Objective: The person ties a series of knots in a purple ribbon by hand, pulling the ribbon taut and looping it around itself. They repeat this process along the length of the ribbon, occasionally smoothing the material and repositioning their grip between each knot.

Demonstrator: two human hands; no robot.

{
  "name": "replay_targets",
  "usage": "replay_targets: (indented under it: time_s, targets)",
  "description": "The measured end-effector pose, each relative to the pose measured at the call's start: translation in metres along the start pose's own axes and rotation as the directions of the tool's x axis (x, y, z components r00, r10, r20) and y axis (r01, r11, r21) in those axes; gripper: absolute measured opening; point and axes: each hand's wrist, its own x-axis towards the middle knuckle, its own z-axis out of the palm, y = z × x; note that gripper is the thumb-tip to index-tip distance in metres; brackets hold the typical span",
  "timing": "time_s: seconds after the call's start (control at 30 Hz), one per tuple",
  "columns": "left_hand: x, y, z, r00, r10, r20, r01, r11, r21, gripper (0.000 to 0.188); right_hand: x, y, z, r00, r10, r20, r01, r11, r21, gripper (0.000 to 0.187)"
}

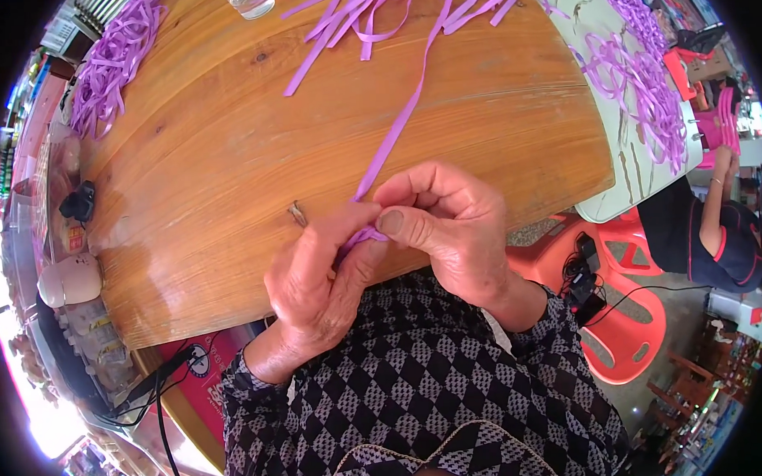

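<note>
**Both hands pinch one purple ribbon**

The right hand (pixel 443 223) and left hand (pixel 319 278) are clenched together on a purple ribbon (pixel 394 137) at the near edge of the wooden table (pixel 210 160); the ribbon runs away to loose strips (pixel 365 12); another heap (pixel 110 63) lies far left.

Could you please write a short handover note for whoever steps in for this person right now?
Left hand: fingers pinch the near end of the purple ribbon strip.
Right hand: thumb and fingers shut on the same end, folding it.
The strip runs up across the wooden table to the loose ribbon pile. Another heap lies far left.
Done: one end gripped.
Left: cannot tell from this view.
</note>
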Motion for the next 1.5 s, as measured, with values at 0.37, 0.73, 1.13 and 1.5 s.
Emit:
replay_targets:
  time_s: [0.37,0.73,1.13,1.5]
  targets:
    - [-0.004,-0.007,-0.009,0.997,-0.069,0.047,0.071,0.996,-0.055,0.012,-0.004,0.006,-0.001,0.995,0.014,0.095,-0.009,0.999,-0.053,0.025]
    - [0.014,-0.009,-0.009,0.635,-0.540,0.553,0.769,0.371,-0.520,0.023,0.000,0.007,-0.012,0.971,-0.191,0.142,0.224,0.935,-0.274,0.010]
    - [0.014,-0.008,-0.005,0.697,-0.559,0.450,0.694,0.367,-0.619,0.012,0.001,0.015,-0.013,0.809,-0.533,0.248,0.565,0.589,-0.577,0.014]
    - [0.009,0.002,-0.002,0.813,-0.477,0.334,0.579,0.603,-0.548,0.014,-0.001,0.010,-0.018,0.861,-0.480,0.167,0.489,0.693,-0.531,0.011]
